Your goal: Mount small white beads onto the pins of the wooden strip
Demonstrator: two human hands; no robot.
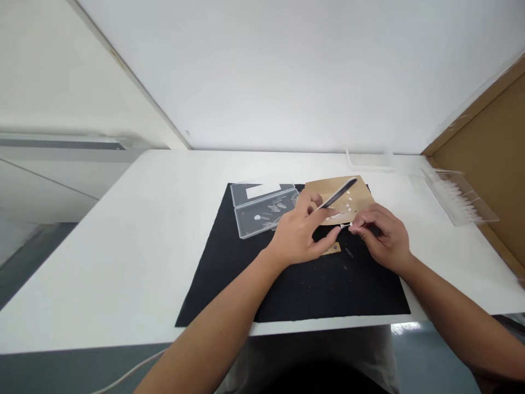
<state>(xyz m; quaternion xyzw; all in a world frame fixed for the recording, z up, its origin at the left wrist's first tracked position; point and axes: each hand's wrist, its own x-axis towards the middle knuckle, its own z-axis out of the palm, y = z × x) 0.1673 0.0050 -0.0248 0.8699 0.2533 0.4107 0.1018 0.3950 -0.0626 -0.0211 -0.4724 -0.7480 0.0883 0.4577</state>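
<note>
My left hand [301, 232] has a slim silver-and-dark tool [338, 192], which looks like tweezers, slanting up between its fingers. Its thumb and a fingertip close on one end of a tiny white piece [345, 225]. My right hand [381, 235] pinches the other end of that piece; its exact kind is too small to make out. Just behind the fingertips lies a brown sheet [328, 189] with several small white bits. Below my left hand a small tan strip [334, 248] shows in part, and a clear sliver [349, 253] rests beside it.
A clear hinged plastic case [246, 221] with several clear slivers lies open on the black mat [229, 273]. On the white table [102, 246], a clear tray of white pieces [455, 200] stands at right, near a brown panel [492, 137]. A white wall [287, 71] rises behind.
</note>
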